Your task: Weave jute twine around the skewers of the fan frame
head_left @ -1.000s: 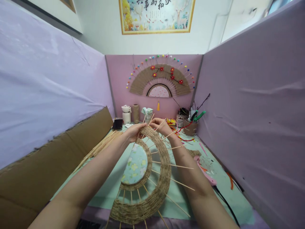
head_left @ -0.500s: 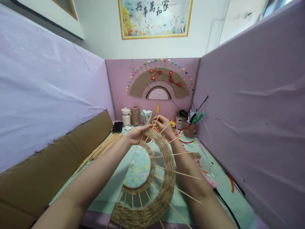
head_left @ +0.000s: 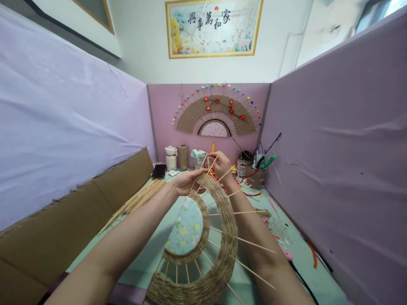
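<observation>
Pale green tabletop (head_left: 140, 254) below; half-round woven fan (head_left: 190, 224) held above it, tilted, straight edge leftward. Left hand (head_left: 186, 181) gripping fan's upper end. Right hand (head_left: 221, 163) narrowed beside thin upper spokes (head_left: 226, 173), fingertips bunched; cannot tell what they pinch.

Woven half-round fan (head_left: 229, 228), floral cloth centre (head_left: 185, 228), thin sticks (head_left: 256, 245) radiating — upper end gripped by left hand (head_left: 187, 182), right hand (head_left: 221, 164) just beside, at stick tips; pale green counter (head_left: 140, 267) bearing stick bundle (head_left: 140, 198), white lidded jar (head_left: 171, 161), brown spool (head_left: 183, 158); pink partition (head_left: 162, 120) behind — second fan (head_left: 190, 115), red flowers (head_left: 217, 101)
</observation>
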